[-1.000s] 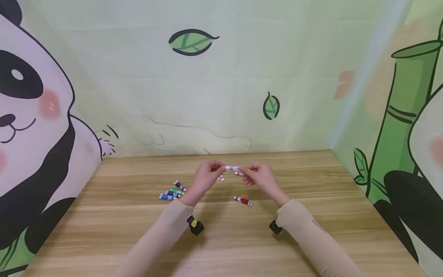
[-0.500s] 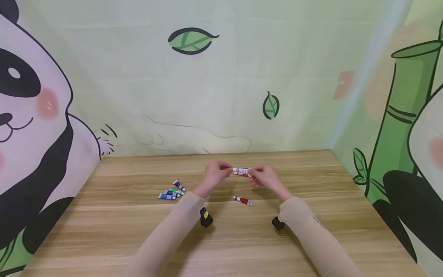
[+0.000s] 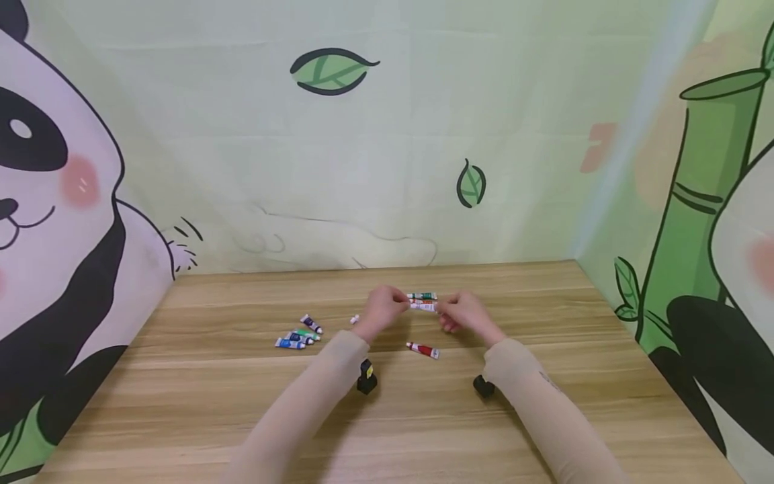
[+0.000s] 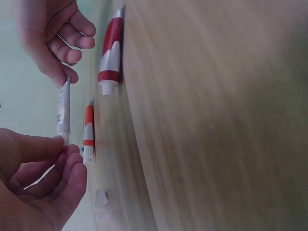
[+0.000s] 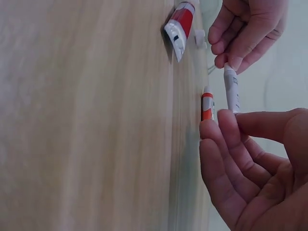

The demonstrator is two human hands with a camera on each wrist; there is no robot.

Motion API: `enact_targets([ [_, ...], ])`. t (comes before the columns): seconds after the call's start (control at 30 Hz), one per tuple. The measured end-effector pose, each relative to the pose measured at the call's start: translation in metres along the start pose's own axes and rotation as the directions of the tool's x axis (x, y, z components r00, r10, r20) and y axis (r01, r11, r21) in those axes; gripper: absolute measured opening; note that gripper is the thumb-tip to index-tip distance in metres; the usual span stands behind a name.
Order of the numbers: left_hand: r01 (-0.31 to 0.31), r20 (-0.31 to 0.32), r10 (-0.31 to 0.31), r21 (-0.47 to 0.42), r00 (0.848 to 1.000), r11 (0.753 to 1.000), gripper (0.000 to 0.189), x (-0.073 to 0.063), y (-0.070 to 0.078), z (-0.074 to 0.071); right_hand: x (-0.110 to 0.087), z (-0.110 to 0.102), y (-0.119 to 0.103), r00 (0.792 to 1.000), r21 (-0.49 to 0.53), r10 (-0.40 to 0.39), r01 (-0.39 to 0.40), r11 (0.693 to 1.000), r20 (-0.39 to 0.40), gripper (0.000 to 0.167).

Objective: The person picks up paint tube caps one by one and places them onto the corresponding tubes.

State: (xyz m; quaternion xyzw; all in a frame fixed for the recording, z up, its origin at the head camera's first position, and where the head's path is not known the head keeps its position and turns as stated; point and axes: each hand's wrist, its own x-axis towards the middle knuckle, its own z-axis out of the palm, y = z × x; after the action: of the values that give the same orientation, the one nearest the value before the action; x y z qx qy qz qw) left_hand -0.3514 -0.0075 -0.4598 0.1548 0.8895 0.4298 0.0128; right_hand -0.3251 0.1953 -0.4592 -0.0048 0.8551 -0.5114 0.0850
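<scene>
We pinch the white tube (image 3: 423, 306) between left hand (image 3: 383, 312) and right hand (image 3: 465, 314), an end each, off the table (image 3: 417, 430) near the orange tube (image 4: 89, 117), and so slight a fingertip grip could let it slip and knock that tube askew.

Left hand (image 4: 41, 197) low in the view, thumb and fingers pinching the white end of a slim white tube (image 4: 63, 108)! Up top, the right hand (image 4: 45, 36) has the far end by its fingertips, so the tube spans the gap between them. On the wood-grained table (image 4: 202, 120), here's a red-and-silver tube (image 4: 110, 48), an orange-and-silver one (image 4: 89, 126) nearer the hands, and small pale pieces (image 4: 102, 204), possibly caps, too blurred to be sure.
</scene>
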Motion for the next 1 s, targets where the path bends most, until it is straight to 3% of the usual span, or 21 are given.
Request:
enact_targets([
  [0.27,-0.055,0.051,0.048,0.138,0.998,0.989,0.01,0.004,-0.001,0.004,0.003,-0.002,0.002,0.999,-0.093,0.036,-0.033,0.995,0.03,0.027],
  [0.57,0.012,0.088,-0.029,0.18,0.996,0.984,0.012,0.003,-0.002,0.009,0.011,-0.001,0.007,0.996,-0.136,0.064,-0.056,0.989,0.055,0.022],
  [0.7,0.007,0.081,-0.025,0.214,0.996,0.977,0.014,0.004,-0.003,0.011,0.012,0.0,0.006,0.996,-0.143,0.049,-0.038,0.989,0.069,0.02],
  [1.0,0.012,0.081,-0.032,0.23,0.996,0.973,0.015,0.005,0.001,0.01,0.014,0.003,0.005,0.998,-0.163,0.053,-0.049,0.985,0.025,0.022],
])
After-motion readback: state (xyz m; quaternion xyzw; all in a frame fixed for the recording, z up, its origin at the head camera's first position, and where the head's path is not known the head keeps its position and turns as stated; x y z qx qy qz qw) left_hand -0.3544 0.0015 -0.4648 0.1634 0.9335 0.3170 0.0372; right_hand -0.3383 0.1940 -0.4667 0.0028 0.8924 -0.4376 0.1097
